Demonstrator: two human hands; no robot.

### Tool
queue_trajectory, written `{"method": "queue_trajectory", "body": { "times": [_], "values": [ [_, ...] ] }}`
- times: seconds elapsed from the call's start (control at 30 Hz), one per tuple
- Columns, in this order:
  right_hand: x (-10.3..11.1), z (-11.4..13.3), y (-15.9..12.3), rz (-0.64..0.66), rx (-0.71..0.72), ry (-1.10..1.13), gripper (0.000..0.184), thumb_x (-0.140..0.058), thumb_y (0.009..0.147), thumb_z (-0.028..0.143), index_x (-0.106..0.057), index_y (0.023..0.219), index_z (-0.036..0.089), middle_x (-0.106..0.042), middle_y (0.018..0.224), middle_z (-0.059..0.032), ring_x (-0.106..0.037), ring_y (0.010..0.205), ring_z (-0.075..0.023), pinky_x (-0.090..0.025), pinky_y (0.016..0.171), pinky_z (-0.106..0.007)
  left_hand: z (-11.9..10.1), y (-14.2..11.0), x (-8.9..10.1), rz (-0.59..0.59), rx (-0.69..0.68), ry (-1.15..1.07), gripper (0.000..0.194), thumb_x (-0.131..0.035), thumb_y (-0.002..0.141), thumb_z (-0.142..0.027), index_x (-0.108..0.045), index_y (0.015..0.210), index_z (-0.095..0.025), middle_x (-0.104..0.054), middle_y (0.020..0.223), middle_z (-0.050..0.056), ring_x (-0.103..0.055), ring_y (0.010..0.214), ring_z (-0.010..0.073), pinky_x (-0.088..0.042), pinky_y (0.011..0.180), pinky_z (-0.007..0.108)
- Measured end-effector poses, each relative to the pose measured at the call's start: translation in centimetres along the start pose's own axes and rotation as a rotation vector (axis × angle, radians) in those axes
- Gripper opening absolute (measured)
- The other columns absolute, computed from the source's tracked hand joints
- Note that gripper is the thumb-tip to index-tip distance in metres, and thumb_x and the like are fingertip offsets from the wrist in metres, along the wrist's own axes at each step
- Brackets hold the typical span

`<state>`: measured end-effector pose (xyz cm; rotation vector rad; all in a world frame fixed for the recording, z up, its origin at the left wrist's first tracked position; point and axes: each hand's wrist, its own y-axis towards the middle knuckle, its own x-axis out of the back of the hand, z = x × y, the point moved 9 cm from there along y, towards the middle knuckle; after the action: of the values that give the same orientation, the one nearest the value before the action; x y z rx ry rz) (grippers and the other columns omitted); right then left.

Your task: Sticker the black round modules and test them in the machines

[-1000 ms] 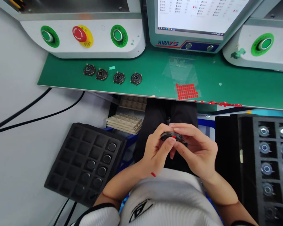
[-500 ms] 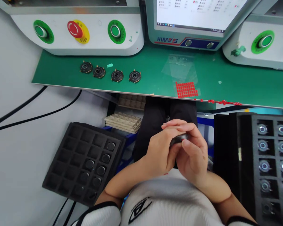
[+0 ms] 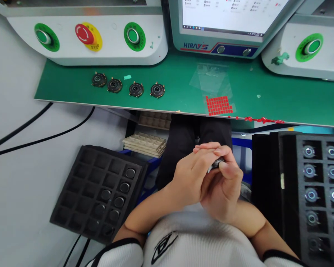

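Above my lap, both hands are closed around a dark round watch case, mostly covered by fingers. My left hand wraps it from the left side, its fingers overlapping those of the other hand. My right hand grips it from the right, with the thumb bent against its edge. Ahead on the green bench lie several round watch backs with gold-coloured lugs. A sheet of small red stickers rests near the bench edge, by a clear plastic bag.
At left, a black foam tray holds several dark round pieces. Another foam tray at right holds several watch parts. Beige trays are stacked under the bench. Machine housings with buttons and a monitor stand behind; red scraps line the edge.
My right thumb has shifted up on the watch case, and my right hand has turned inward. The case is tilted differently and shows less. The view has moved slightly.
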<state>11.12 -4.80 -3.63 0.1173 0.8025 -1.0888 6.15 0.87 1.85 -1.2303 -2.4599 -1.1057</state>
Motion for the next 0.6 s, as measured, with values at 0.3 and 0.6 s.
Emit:
{"method": "queue_trajectory", "body": {
  "times": [0.3,0.6],
  "values": [
    [0.9,1.0,0.2,-0.050,-0.013,-0.101,0.011,-0.059,0.083,0.027,-0.066,0.076,0.026,-0.071,0.091,0.0044,-0.071,0.086,-0.0138,-0.057,0.077,-0.027,-0.1,0.3,-0.7,0.029,-0.006,-0.097,0.020,-0.043,0.099,-0.022,-0.055,0.113,-0.015,-0.072,0.101,0.009,-0.069,0.096,0.0151,-0.055,0.086,0.024],
    [-0.5,6.0,-0.6,0.428,0.561,-0.611,0.064,-0.074,0.066,0.014,-0.054,0.125,0.027,-0.063,0.124,-0.0076,-0.060,0.116,-0.0267,-0.053,0.098,-0.048,2.4,-0.8,-4.6,0.160,0.792,-1.447,0.026,-0.048,0.097,-0.040,-0.056,0.089,-0.016,-0.064,0.065,0.002,-0.068,0.069,0.0184,-0.055,0.069,0.032]
  ]
}}
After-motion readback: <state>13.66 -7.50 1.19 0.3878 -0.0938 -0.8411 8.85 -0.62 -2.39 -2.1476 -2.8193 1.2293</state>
